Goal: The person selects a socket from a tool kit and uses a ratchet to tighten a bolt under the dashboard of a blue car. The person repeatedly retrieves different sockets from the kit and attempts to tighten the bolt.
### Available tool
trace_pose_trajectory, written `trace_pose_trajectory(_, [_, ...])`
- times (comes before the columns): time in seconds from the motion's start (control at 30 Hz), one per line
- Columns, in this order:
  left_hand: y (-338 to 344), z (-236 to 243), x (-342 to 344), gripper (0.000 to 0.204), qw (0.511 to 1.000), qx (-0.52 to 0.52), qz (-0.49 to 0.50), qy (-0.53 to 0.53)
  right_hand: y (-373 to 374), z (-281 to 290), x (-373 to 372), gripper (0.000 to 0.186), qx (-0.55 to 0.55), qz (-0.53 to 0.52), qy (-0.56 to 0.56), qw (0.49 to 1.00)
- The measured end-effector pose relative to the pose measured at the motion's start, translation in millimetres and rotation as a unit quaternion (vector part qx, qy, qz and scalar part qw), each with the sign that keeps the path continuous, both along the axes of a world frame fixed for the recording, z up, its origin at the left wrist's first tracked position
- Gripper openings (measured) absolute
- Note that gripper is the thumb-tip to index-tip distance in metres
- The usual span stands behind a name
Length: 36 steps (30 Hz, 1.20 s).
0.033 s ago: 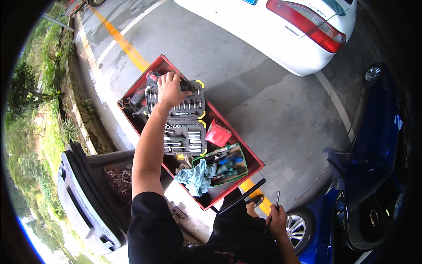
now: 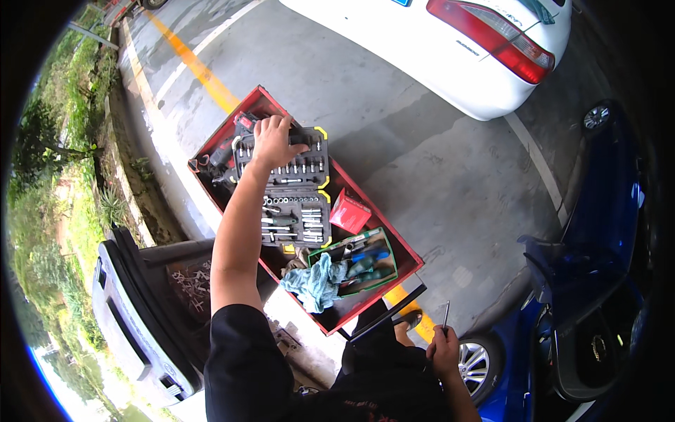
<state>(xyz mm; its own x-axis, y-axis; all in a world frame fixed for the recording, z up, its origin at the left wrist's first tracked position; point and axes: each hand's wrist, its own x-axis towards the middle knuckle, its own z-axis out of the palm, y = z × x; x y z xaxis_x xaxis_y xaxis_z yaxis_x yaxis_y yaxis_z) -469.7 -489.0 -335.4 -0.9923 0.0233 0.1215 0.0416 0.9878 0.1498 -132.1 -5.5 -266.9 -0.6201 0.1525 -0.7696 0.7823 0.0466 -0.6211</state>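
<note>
My left hand grips the far half of an open socket set case, its fingers curled over the edge and its thumb on the inner face. Rows of metal sockets and bits fill the dark case, which has yellow corners. It lies in a red metal tool cart. Low at the right, my right hand is closed around a slim tool with a thin metal shaft, pointing up. The fist hides the tool's lower part, so I cannot tell its exact kind.
Beside the case are a red box, a green-edged tray of hand tools, a teal rag and a power tool. A white car stands beyond, a blue car at right, and a dark bin at left.
</note>
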Motion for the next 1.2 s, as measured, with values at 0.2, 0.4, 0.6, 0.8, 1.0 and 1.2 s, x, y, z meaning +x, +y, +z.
trace_pose_trajectory(0.2, [-13.2, -10.8, -7.1, 0.058, 0.995, 0.061, -0.071, -0.026, -2.2, -2.1, -3.9, 0.020, 0.000, -0.012, 0.009, 1.000])
trace_pose_trajectory(0.4, [18.0, -13.0, 24.9, 0.034, 0.990, 0.122, 0.043, 0.052, -4.7, -2.1, -7.4, 0.020, 0.006, -0.032, 0.012, 0.999])
trace_pose_trajectory(0.6, [24.2, -45.4, 28.3, 0.023, 0.937, 0.293, 0.188, -0.025, -8.9, -4.0, -13.0, 0.022, -0.001, -0.003, 0.003, 1.000])
trace_pose_trajectory(0.8, [18.1, -31.9, 30.5, 0.020, 0.942, 0.297, 0.150, -0.028, -9.1, -5.1, -9.1, 0.023, 0.006, -0.016, 0.005, 1.000])
trace_pose_trajectory(1.0, [26.0, -21.7, 20.0, 0.021, 0.972, 0.165, 0.165, -0.009, -7.8, -6.6, -7.9, 0.023, 0.002, -0.018, 0.000, 1.000])
trace_pose_trajectory(1.2, [20.6, -35.0, 21.0, 0.021, 0.981, 0.126, 0.147, 0.035, -4.7, -6.2, -9.5, 0.021, 0.002, -0.012, -0.004, 1.000])
